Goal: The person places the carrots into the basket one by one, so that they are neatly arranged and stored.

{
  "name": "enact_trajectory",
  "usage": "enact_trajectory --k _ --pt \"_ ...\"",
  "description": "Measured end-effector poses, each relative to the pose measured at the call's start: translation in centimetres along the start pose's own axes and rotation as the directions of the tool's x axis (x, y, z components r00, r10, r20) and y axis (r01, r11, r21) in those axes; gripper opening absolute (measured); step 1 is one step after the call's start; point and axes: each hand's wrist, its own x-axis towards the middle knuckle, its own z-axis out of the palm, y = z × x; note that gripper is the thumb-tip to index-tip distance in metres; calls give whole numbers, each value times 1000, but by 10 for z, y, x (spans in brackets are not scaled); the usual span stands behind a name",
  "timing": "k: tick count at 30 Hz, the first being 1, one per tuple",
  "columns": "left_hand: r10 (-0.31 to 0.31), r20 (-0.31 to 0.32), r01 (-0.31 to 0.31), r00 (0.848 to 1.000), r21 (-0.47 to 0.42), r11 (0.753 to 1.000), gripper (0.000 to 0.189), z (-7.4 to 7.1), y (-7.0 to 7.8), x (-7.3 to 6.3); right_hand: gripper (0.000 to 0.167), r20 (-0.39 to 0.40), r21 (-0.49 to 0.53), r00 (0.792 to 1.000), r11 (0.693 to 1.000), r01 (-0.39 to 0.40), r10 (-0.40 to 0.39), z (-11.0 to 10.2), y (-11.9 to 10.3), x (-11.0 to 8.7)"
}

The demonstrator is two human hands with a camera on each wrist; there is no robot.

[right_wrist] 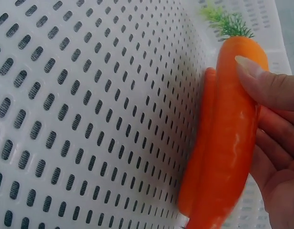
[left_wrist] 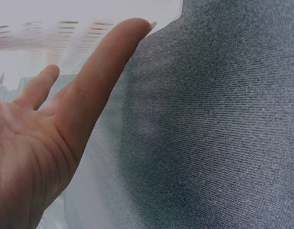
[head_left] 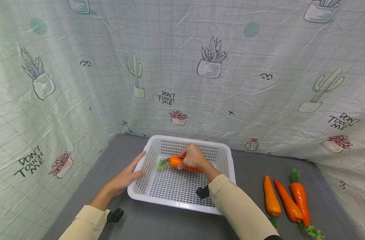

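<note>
Inside the white plastic basket [head_left: 176, 205], my right hand [head_left: 193, 156] grips an orange carrot [head_left: 174, 161] with a green leafy top. In the right wrist view, the thumb lies across the thick end of this carrot [right_wrist: 228, 129], and a second carrot [right_wrist: 194, 171] sits right behind it on the perforated basket floor [right_wrist: 89, 95]. My left hand [head_left: 126, 178] touches the basket's left side, thumb and fingers extended. The left wrist view has that hand's thumb [left_wrist: 108, 62] straight against the basket [left_wrist: 65, 28]; some fingers are partly hidden.
To the right of the basket, on the grey cloth surface [head_left: 248, 166], lie three more carrots: one [head_left: 271, 196] on the left, one [head_left: 288, 201] in the middle and one [head_left: 299, 196] on the right. A patterned curtain [head_left: 182, 66] stands close behind and at both sides.
</note>
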Motion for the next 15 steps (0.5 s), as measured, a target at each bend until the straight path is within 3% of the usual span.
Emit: enact_trajectory --k 15 --pt "-4 -7 4 1000 2 1000 84 -1 -1 -1 40 4 -9 1000 1000 -16 16 4 -3 -5"
